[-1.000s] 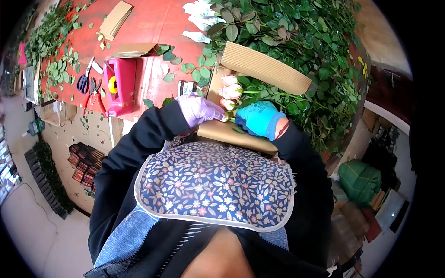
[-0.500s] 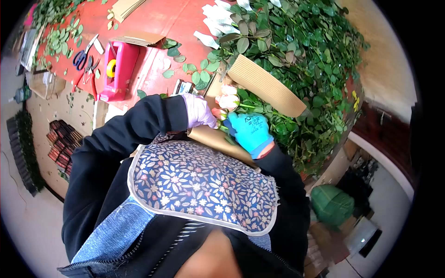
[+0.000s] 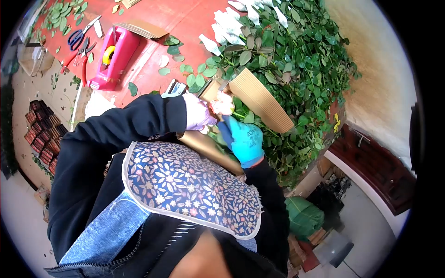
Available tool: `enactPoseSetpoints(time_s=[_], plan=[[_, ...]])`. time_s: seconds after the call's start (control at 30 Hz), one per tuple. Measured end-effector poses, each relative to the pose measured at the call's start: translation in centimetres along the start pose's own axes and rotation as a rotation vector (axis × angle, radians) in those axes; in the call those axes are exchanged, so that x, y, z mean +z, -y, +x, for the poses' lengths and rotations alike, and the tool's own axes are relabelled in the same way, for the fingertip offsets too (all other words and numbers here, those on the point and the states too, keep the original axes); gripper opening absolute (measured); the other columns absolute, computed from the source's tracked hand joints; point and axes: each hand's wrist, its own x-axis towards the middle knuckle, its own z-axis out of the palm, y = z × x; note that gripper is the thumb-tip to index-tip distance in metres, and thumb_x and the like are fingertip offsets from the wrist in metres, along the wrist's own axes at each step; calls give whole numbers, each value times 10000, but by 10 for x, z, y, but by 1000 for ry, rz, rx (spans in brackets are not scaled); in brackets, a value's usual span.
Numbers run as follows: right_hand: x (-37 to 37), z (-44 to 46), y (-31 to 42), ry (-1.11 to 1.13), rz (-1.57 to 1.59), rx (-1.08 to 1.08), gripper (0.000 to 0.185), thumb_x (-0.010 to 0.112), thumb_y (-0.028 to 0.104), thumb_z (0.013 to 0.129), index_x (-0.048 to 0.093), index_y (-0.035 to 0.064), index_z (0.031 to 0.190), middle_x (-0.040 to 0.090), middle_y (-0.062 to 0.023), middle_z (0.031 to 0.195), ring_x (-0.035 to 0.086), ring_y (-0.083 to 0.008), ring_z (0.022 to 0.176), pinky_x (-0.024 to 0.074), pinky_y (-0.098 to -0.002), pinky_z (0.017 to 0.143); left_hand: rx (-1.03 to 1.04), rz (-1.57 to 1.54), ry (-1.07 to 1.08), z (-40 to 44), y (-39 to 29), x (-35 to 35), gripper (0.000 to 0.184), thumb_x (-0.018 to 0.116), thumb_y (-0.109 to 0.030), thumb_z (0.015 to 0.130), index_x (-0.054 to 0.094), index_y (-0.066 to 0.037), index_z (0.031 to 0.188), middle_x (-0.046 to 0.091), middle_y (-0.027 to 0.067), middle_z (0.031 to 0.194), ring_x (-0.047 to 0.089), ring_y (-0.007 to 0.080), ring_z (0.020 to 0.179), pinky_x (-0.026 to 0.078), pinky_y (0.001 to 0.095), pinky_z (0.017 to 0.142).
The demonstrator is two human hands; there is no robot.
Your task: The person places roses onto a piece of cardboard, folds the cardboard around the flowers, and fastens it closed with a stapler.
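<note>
Pale pink roses [image 3: 223, 103] lie together on brown cardboard [image 3: 211, 149] in front of my body. My left hand [image 3: 199, 114], in a lilac glove, is closed at the left side of the blooms; what its fingers hold is hidden. From the right, my right hand [image 3: 246, 141], in a blue glove with dark fingertips, closes around a rose just below the blooms. Green leaves show between the two hands. Beyond the right hand, a strip of corrugated cardboard [image 3: 262, 99] lies slanted over the rose stems.
A large heap of leafy stems [image 3: 306, 69] covers the table's right side, with white-netted buds [image 3: 227, 28] at its far edge. On the red tabletop [image 3: 185, 18] lie a pink tape dispenser [image 3: 116, 60], scissors [image 3: 82, 34], red-handled pruners [image 3: 81, 55] and stacked cardboard [image 3: 141, 29].
The camera view has shifted and turned slightly. My right hand has moved closer to my left, its fingertips now just under the blooms. My left hand stays beside the roses.
</note>
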Motion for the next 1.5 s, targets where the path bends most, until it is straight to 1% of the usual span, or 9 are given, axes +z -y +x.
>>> enactPoseSetpoints(time_s=[0.1, 0.2, 0.53, 0.7, 0.9, 1.07, 1.27, 1.4, 1.5], plan=[[13, -3, -6, -190, -26, 46, 251, 583, 372, 942, 594, 138, 850, 573, -87, 536, 561, -268, 436, 436, -411, 423, -98, 52, 58, -2, -13, -13, 165, 603, -219, 847, 644, -172, 1000, 641, 92, 697, 675, 293, 676, 523, 430, 555], [20, 0, -5, 48, -121, 110, 206, 644, 309, 912, 602, 129, 821, 581, -92, 569, 573, -286, 477, 437, -422, 463, -112, 19, 51, -2, -10, -4, 160, 587, -223, 859, 645, -181, 1002, 645, 88, 712, 670, 294, 669, 523, 431, 554], [21, 3, -4, 148, -36, 47, 83, 590, 220, 866, 581, 138, 874, 603, -89, 603, 618, -282, 531, 483, -427, 506, -300, -308, -164, -7, -22, 0, 260, 619, -254, 934, 643, -234, 1192, 625, 73, 716, 638, 256, 616, 498, 363, 512], [15, 1, -5, 185, -28, 70, 98, 597, 233, 873, 579, 138, 887, 612, -87, 617, 621, -286, 534, 480, -425, 504, -251, -124, -195, -13, -25, -3, 290, 624, -292, 927, 649, -256, 1214, 633, 92, 706, 634, 256, 574, 493, 363, 478], [-36, 7, 7, -178, 53, 35, 207, 589, 327, 928, 584, 122, 898, 629, -85, 640, 622, -270, 526, 483, -398, 495, -260, -55, -171, -14, -21, 3, 313, 629, -313, 918, 647, -266, 1227, 634, 94, 699, 623, 256, 531, 485, 371, 445], [-28, 14, -10, 129, -157, 39, 165, 689, 234, 862, 663, 93, 945, 608, -100, 647, 623, -288, 596, 458, -406, 535, -243, -104, -209, -15, -17, 11, 312, 605, -320, 936, 632, -287, 1245, 643, 78, 719, 629, 241, 537, 501, 352, 453], [-56, 0, -15, 25, 425, -69, 162, 694, 271, 865, 680, 113, 899, 614, -88, 674, 621, -284, 607, 477, -394, 567, -257, -97, -268, -14, -22, -2, 298, 540, -347, 979, 629, -292, 1258, 717, -9, 815, 650, 205, 561, 533, 328, 480], [-38, -6, -20, 755, 1010, 344, 262, 697, 229, 896, 693, 40, 1077, 710, -119, 887, 673, -165, 716, 528, -309, 688, 47, 56, -267, -15, -7, 7, 266, 563, -167, 921, 667, -199, 1163, 650, -9, 1235, 702, 164, 782, 571, 293, 586], [-25, -7, -21, 390, 1196, 332, 246, 682, 164, 906, 684, 17, 1104, 715, -147, 942, 673, -111, 768, 547, -282, 747, 25, 50, -139, -16, -9, 2, 307, 568, -113, 877, 650, -173, 1166, 579, -2, 1346, 698, 174, 818, 578, 282, 633]])
